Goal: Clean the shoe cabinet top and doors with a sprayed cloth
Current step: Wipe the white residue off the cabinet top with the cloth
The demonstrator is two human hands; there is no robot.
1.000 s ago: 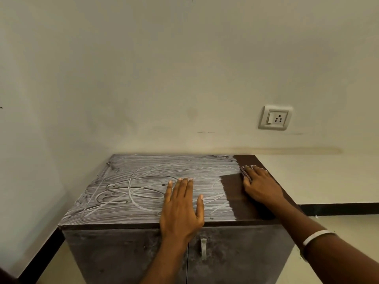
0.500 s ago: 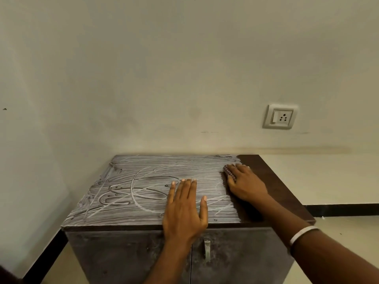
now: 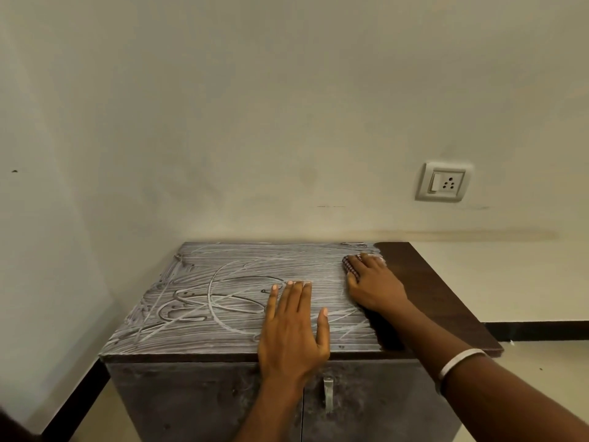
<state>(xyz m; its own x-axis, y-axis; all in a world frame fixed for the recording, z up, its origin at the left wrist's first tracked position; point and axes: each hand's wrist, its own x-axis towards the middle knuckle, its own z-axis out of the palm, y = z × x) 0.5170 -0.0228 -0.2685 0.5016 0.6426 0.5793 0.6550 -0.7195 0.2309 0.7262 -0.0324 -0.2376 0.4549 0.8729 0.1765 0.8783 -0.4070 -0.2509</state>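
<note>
Only a strip along the cabinet top (image 3: 424, 282)'s right edge is wiped dark; the rest is streaked white, and the doors (image 3: 204, 400) look untouched. The right hand (image 3: 371, 283) presses the cloth (image 3: 350, 267) flat near the back edge, while the left hand (image 3: 291, 327) lies spread at the front edge.

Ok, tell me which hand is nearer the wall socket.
Right. The right hand presses the cloth on the cabinet top, below and left of the wall socket. The left hand lies flat, farther left, at the front edge.
</note>
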